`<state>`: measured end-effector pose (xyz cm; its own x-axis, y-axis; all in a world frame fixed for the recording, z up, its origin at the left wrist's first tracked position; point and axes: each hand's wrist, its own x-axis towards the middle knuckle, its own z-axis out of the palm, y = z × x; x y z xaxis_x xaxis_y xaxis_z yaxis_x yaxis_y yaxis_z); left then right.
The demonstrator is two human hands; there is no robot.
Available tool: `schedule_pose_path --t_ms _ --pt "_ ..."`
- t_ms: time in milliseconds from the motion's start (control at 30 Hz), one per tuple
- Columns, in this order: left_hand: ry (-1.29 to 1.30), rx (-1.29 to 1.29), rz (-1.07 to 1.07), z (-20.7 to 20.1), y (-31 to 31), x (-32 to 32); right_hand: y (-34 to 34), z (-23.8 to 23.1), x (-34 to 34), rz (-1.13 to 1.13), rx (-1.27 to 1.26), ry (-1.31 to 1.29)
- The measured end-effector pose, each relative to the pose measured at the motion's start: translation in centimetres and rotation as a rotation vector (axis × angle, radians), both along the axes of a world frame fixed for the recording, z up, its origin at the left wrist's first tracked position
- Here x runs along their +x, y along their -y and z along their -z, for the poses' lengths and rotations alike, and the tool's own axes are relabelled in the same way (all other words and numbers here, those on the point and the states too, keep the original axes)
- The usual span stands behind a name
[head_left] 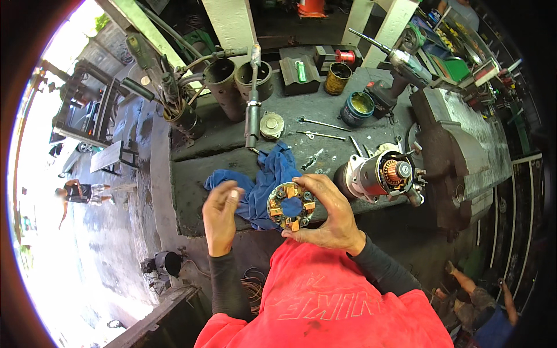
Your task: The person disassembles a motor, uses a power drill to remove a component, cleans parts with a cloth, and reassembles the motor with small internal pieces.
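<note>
A round brush holder plate [278, 216] with copper-coloured brushes is gripped at its right rim by my right hand [331, 217], thumb below and fingers above. Through its centre hole shows the blue cloth [270, 174] that lies crumpled on the bench. Just left of the plate, my left hand [221, 216] is raised and holds nothing, its fingers loosely bent and apart from the thumb. To the right on the bench lies a starter motor [371, 177], its copper commutator [397, 170] facing out. A round metal end cover [271, 124] rests beyond the cloth.
A bench vise [458, 156] fills the bench's right end; a cordless impact wrench [394, 87] stands beside it. Two long bolts [324, 123], a grease tub [358, 109] and a yellow can [337, 79] sit farther back. Metal cylinders [220, 87] hold tools. Other people are at the edges.
</note>
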<state>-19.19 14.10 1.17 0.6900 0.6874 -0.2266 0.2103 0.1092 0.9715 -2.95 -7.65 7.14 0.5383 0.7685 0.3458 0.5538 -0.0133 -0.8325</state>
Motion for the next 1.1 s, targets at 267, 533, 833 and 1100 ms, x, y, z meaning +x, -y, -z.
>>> schedule_pose_path --t_ms 267,533,833,1100 --pt "0.360 -0.677 0.445 -3.2 3.6 1.8 0.2 -0.9 -0.9 0.020 -0.061 -0.024" --pt "0.399 -0.863 0.383 -0.9 3.4 2.6 12.9 3.5 -3.6 -0.048 -0.377 -0.450" --pt "0.487 -0.908 0.376 -3.3 4.2 6.9 20.6 -3.4 -0.7 -0.012 -0.358 -0.577" --pt "0.500 -0.601 0.440 -10.1 7.3 13.2 18.5 -9.8 10.1 0.209 -0.052 0.005"
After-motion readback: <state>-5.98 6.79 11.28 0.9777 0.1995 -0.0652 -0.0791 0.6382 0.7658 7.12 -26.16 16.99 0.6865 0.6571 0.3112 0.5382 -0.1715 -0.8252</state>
